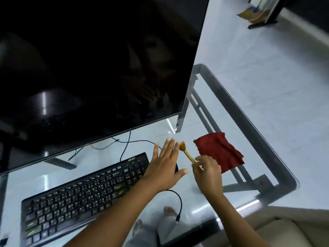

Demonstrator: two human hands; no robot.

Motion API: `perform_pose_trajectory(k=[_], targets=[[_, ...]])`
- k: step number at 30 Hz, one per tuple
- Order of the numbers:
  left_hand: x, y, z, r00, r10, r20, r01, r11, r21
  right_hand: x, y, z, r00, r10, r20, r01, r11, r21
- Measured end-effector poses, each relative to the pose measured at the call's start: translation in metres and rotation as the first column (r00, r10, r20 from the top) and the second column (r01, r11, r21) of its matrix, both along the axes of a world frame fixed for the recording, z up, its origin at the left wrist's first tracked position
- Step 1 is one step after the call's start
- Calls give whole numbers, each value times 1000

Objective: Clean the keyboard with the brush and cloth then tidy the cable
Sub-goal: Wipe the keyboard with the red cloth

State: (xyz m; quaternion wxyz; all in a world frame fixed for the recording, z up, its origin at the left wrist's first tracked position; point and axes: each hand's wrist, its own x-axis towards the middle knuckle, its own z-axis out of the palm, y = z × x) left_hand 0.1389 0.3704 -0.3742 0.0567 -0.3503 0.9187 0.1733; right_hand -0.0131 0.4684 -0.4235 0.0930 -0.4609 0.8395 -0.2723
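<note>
Pinching the brush, the right hand is beside the red cloth; the left hand, fingers straight, hides one corner of the keyboard.

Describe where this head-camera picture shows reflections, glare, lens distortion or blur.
Head view: the dark monitor mirrors faint shapes and a bright streak; the glass table carries white glare streaks, with the floor and a foot showing through; the wide lens seems to bow the table's edges; the brush in the right hand looks slightly soft.
</note>
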Motion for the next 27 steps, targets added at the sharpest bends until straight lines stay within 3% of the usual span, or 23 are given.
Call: perform_pose_trajectory(k=[4,9,11,14,17,19,23,27], targets=[[11,4,-8,996,78,-41,-78,997,0,-21,-11,12,995,16,-99,-23,997,-69],[61,9,-23,965,255,-56,-256,967,0,-59,-30,5,973,27,-229,22,978,210],[80,12,-26,948,313,-47,-314,949,-2,-62,-32,1,962,55,-267,8,973,229],[103,15,-22,924,379,-51,-379,925,23,-72,-44,-8,973,23,-229,32,971,236],[131,18,-17,887,454,-79,-453,891,40,-70,-55,2,997,-35,-73,54,960,276],[152,19,-14,865,492,-96,-491,870,40,-62,-57,16,998,47,-36,-39,982,186],[197,22,-12,829,555,-66,-553,832,46,0,-62,59,947,298,115,-274,943,-190],[229,23,-14,818,575,20,-575,815,72,81,-60,69,839,544,-9,-534,820,-206]])
